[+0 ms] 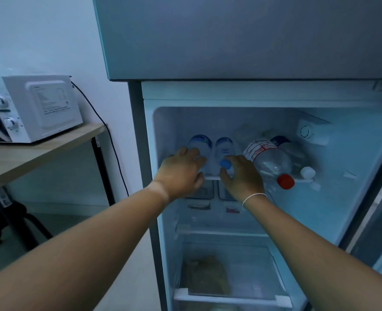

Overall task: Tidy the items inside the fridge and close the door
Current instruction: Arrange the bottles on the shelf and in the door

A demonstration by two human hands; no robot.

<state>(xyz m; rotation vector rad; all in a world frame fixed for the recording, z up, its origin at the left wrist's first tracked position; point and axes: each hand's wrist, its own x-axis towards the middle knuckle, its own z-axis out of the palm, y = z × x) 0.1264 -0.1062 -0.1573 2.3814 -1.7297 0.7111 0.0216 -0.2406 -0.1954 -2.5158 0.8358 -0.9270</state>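
Observation:
The fridge's lower compartment stands open, its top shelf [302, 181] holding several plastic bottles lying on their sides. My left hand [181, 171] wraps over the leftmost blue-labelled bottle [200, 142]. My right hand [241, 176] grips the second blue-capped bottle [224, 149] near its cap. To the right lies a red-capped bottle [268, 160] with a red-and-white label, its cap poking past the shelf edge. Behind it rest a white-capped bottle [308, 172] and another with a blue label [280, 140]. The open door [378, 232] shows at the right edge.
Below the top shelf sit two small containers [200, 194], partly hidden by my hands. A clear crisper drawer [230, 274] at the bottom holds something brownish. A white microwave [33, 106] stands on a wooden table [39, 149] to the left, its black cable hanging beside the fridge.

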